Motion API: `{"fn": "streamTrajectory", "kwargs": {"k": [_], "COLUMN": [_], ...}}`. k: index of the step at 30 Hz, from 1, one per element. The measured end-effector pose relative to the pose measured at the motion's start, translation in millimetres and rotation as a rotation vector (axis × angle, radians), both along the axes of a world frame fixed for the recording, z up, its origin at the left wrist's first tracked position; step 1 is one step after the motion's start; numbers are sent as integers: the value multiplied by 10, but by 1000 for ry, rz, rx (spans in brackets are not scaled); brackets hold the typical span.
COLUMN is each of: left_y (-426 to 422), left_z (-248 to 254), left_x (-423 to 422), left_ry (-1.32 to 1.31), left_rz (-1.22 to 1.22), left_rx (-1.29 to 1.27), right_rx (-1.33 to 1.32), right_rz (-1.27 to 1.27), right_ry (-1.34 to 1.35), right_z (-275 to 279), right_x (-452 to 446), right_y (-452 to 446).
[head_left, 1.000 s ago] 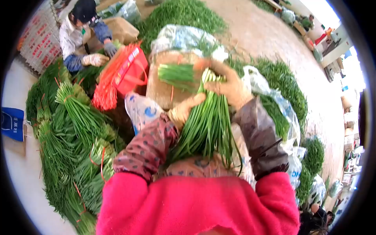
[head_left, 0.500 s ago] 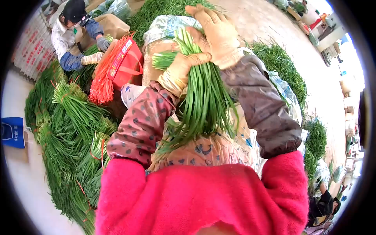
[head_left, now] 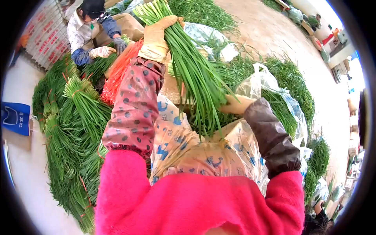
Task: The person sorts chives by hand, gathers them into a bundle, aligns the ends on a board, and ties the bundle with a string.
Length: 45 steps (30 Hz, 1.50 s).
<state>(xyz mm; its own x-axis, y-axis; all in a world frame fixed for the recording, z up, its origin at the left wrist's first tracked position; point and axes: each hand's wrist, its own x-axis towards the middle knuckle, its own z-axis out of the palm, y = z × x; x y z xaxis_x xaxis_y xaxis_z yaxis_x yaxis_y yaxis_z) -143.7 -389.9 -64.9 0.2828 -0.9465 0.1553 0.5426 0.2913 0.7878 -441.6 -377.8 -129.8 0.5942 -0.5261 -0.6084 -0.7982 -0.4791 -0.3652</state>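
Observation:
My left hand (head_left: 156,36), in a tan glove, is closed around a bunch of garlic chives (head_left: 192,64) near its pale stem ends. The bunch is lifted and slants, with stems at the upper left and long green leaves hanging toward my lap. At the lower leaves is my gloved right hand (head_left: 237,105), its fingers hidden behind them. Below the bunch, a patterned plastic apron (head_left: 203,156) covers my lap. Left of my left forearm lies a bundle of red ties (head_left: 121,70), partly covered by my sleeve.
Tied chive bundles (head_left: 74,137) are heaped at left. A co-worker (head_left: 88,31) in gloves handles greens at upper left. Loose chives (head_left: 203,13) lie ahead, and more (head_left: 288,74) lie at right beside a clear plastic bag (head_left: 260,80). A blue bag (head_left: 15,117) is at far left.
My left hand has moved up and left, raising the chives. My right hand has come down from the stem ends to the leaf ends. The view has shifted slightly.

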Motion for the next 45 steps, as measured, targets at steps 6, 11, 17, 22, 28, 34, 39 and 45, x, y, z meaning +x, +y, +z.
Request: {"fn": "streamTrajectory", "kwargs": {"k": [6,11,17,22,28,34,39,45], "left_y": [-243,-371,-566,-651,-287,99,-506,-1211], "left_z": [-110,-169,-525,-863,-2520,-2472,-2324,-2751], "left_x": [207,-293,-547,-534,-803,-619,-192,-94], "left_ry": [-338,-271,157,310,-73,-467,-1826,-2154], "left_rz": [267,273,120,24,-436,-664,-211,-342], "left_rx": [-20,-61,6,-56,434,653,408,477], "right_rx": [-433,-449,-399,-854,-712,-733,-603,-610], "right_rz": [-437,-232,-322,99,302,243,95,80], "right_ry": [-320,-755,-872,-653,-433,-390,-213,-226], "right_z": [84,583,258,185,-683,-1596,-2199,-2257], "right_x": [-333,424,1021,1052,1176,1496,1660,1585], "right_y": [-547,-536,-687,-1474,-1930,-1996,-1927,-1919]}}
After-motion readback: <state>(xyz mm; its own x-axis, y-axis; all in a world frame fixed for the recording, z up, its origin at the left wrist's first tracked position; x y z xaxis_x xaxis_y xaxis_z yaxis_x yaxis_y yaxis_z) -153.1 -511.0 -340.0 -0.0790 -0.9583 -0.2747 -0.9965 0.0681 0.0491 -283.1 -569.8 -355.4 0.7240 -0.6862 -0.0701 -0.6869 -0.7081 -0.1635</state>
